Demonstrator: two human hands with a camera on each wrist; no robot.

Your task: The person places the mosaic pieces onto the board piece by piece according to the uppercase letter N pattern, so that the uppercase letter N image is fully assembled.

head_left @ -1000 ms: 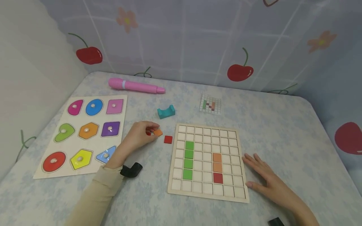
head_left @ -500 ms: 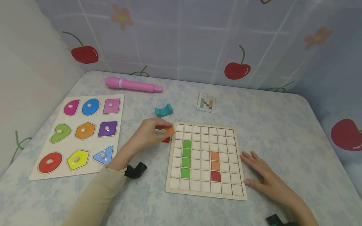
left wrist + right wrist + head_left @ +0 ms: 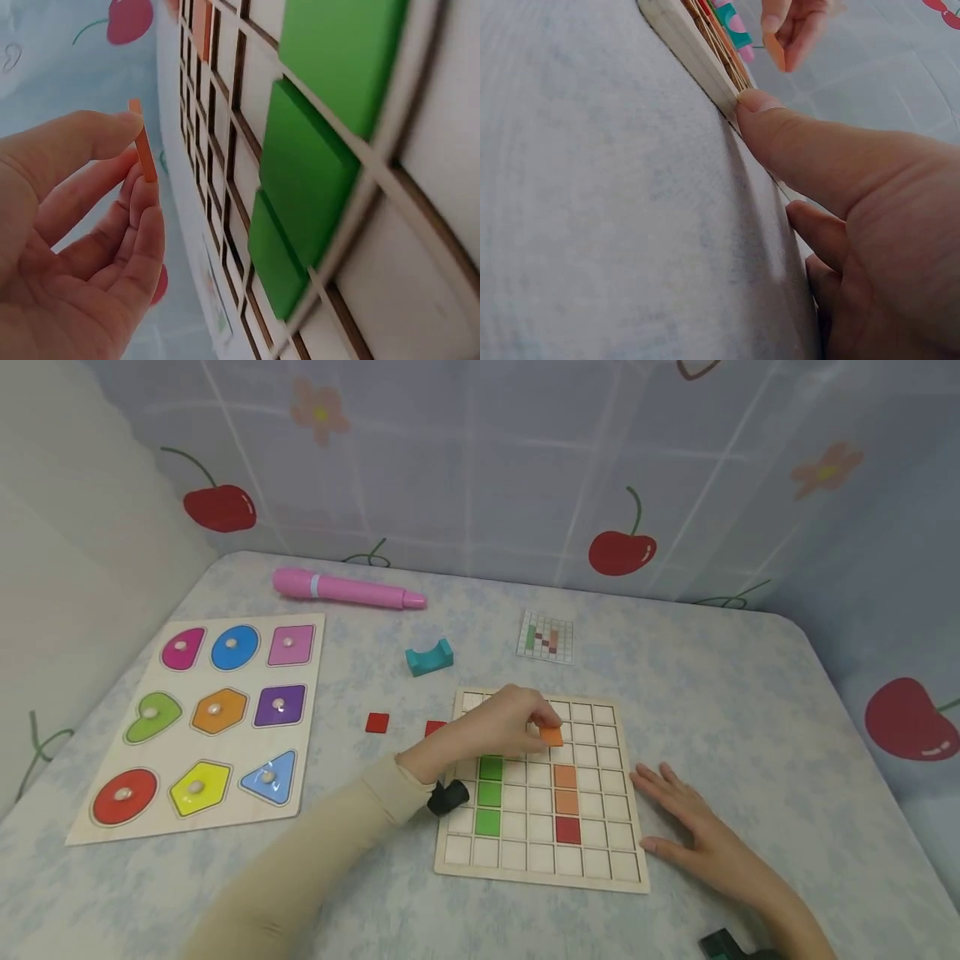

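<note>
My left hand point(image 3: 504, 723) pinches an orange square tile point(image 3: 552, 737) between thumb and fingers, above the upper part of the wooden grid board point(image 3: 542, 880). In the left wrist view the tile point(image 3: 142, 142) is seen edge-on, apart from the board. Green tiles point(image 3: 489, 794) stand in a column at the board's left, the topmost hidden by my hand. Two orange tiles point(image 3: 566, 789) with a red tile point(image 3: 567, 830) below them fill cells right of centre. My right hand point(image 3: 697, 827) rests with fingers spread on the table, its thumb and fingertips at the board's right edge.
Two loose red tiles point(image 3: 377, 722) lie left of the board, one partly behind my forearm. A teal curved block point(image 3: 430, 658) and a small pattern card point(image 3: 545, 637) are behind it. A shape puzzle board point(image 3: 197, 823) lies left; a pink wand-like stick point(image 3: 348, 589) lies at the back.
My left hand has carried the orange tile from the table at the left, rightward over the board, uncovering a loose red tile. My right hand has stayed at the board's edge.
</note>
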